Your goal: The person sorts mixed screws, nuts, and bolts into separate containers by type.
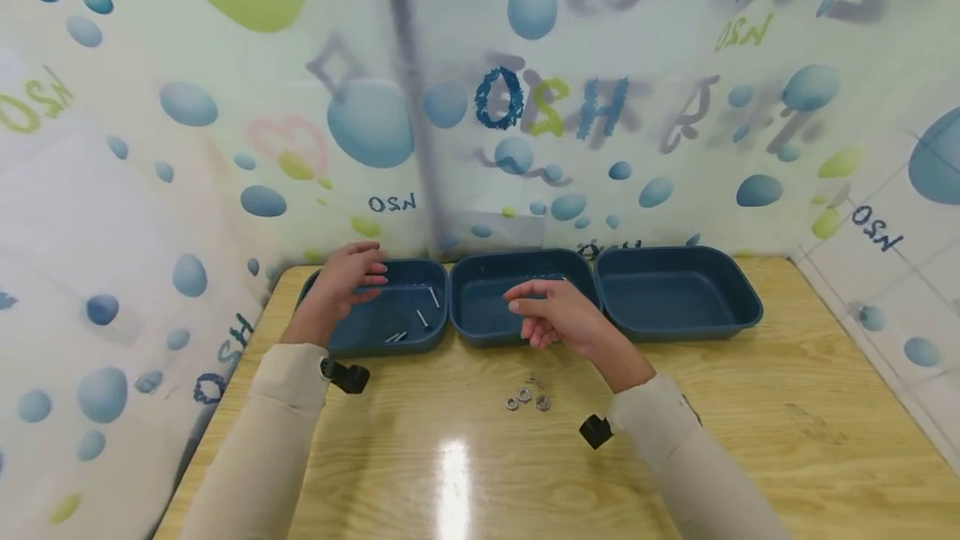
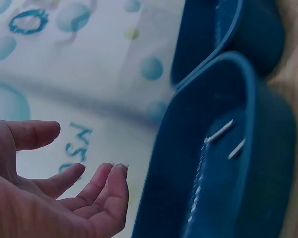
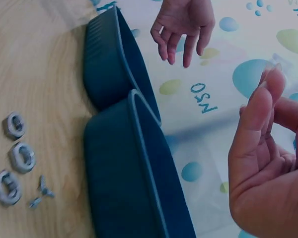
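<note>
My left hand [image 1: 349, 277] hovers over the left blue bin [image 1: 367, 338], its fingers spread and slightly bent around nothing. Several silver screws [image 1: 424, 319] lie on that bin's floor; two of these screws [image 2: 220, 132] also show in the left wrist view. Above the front part of the middle blue bin [image 1: 476, 332] is my right hand [image 1: 558, 315], fingers loosely curled with the fingertips close together. No object shows between them. On the table before the middle bin sit three hex nuts [image 1: 523, 395], with small winged metal pieces [image 3: 45, 188] beside them.
A right-hand blue bin [image 1: 675, 298] completes the row along the back of the wooden table [image 1: 420, 448]. Behind and at both sides hangs a white sheet [image 1: 480, 165] printed with bubbles and letters. Small black cameras [image 1: 596, 432] are strapped at both wrists.
</note>
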{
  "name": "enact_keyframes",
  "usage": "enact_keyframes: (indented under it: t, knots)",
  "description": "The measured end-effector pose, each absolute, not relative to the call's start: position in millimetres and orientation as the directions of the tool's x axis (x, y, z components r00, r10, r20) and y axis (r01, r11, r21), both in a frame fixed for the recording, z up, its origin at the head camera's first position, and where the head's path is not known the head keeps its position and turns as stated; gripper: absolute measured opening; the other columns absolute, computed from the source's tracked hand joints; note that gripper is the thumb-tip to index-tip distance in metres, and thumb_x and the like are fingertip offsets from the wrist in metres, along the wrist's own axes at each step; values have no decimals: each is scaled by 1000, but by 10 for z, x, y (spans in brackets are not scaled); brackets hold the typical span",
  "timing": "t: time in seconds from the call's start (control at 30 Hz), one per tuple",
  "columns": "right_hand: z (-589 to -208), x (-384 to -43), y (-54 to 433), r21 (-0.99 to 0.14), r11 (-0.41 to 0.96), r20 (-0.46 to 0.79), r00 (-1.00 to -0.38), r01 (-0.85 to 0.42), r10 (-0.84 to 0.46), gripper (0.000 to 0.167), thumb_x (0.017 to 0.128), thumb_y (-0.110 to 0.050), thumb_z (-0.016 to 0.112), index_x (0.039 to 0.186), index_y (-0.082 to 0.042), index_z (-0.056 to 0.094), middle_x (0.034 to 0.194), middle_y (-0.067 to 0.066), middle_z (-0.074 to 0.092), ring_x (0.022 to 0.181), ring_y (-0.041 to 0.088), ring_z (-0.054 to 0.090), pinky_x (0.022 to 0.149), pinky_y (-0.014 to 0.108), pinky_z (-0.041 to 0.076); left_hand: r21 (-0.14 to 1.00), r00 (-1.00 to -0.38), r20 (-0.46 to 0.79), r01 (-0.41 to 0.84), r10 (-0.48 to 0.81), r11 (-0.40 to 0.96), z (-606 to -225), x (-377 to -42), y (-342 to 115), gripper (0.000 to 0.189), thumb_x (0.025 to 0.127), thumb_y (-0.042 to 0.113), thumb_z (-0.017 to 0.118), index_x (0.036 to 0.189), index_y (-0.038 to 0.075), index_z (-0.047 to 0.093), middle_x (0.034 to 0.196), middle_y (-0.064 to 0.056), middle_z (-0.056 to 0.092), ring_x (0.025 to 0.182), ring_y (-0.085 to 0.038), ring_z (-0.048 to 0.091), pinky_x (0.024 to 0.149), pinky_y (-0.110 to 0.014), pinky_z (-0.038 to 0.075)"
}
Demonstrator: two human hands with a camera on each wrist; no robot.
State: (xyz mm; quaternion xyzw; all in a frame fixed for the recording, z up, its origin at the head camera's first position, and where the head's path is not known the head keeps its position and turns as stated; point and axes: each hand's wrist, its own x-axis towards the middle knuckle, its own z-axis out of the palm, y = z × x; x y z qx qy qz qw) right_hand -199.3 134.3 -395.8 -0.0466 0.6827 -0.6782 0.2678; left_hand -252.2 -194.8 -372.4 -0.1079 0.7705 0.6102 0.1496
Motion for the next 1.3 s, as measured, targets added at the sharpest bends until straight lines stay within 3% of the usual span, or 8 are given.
enact_keyframes:
  t: [0.17, 0.33, 0.5, 0.7, 1.03, 1.13, 1.3]
  knots:
    - [-4045, -1915, 1434, -944, 119, -329, -849, 307, -413, 31, 96, -18, 62, 125, -6, 60, 63, 6, 62, 48, 13, 56, 50, 27, 51, 911, -921, -383, -364, 67, 195, -3825, -2562, -1756, 57, 103, 27, 46, 154, 12, 27, 145, -22, 38, 116, -30, 51, 106, -47, 39]
    - [-4150, -1836, 1529, -938, 151, -345, -844, 311, -411, 40, 96, -20, 63, 130, -2, 56, 62, 5, 61, 47, 13, 55, 50, 28, 51, 914, -921, -381, -363, 77, 184, -3927, -2604, -1586, 57, 102, 25, 48, 153, 11, 28, 145, -23, 38, 123, -35, 48, 105, -47, 41]
    - [-4326, -1767, 1623, -929, 194, -369, -839, 316, -401, 42, 95, -20, 63, 130, 1, 56, 62, 5, 61, 47, 13, 54, 52, 30, 52, 906, -917, -395, -381, 49, 183, -4039, -2621, -1444, 56, 101, 21, 49, 152, 9, 29, 141, -23, 41, 116, -34, 50, 100, -46, 44]
    - [-4620, -1711, 1704, -917, 243, -391, -838, 317, -381, 39, 95, -18, 61, 130, 1, 57, 61, 5, 61, 46, 11, 54, 50, 30, 53, 870, -895, -442, -409, 66, 276, -4171, -2606, -1296, 54, 101, 19, 49, 151, 10, 31, 136, -21, 46, 104, -30, 52, 96, -46, 46]
    - [-4924, -1724, 1634, -909, 296, -396, -835, 295, -382, 33, 92, -15, 65, 121, -2, 64, 59, 7, 63, 43, 11, 54, 43, 27, 48, 839, -873, -480, -430, 83, 333, -4318, -2624, -1232, 51, 100, 10, 50, 149, 10, 37, 110, -8, 55, 82, -24, 50, 76, -38, 46]
    - [-4997, -1730, 1607, -901, 309, -412, -824, 304, -388, 30, 90, -13, 66, 118, -3, 66, 59, 6, 63, 43, 10, 54, 42, 26, 46, 833, -870, -487, -436, 77, 341, -4337, -2628, -1219, 52, 100, 11, 51, 149, 11, 36, 109, -9, 54, 86, -25, 50, 77, -39, 45]
    - [-5072, -1728, 1585, -887, 346, -433, -813, 306, -389, 29, 89, -13, 67, 117, -4, 67, 57, 5, 61, 43, 9, 54, 41, 25, 46, 819, -859, -507, -458, 64, 347, -4343, -2629, -1193, 52, 99, 13, 53, 149, 12, 37, 124, -13, 54, 97, -26, 52, 90, -44, 47]
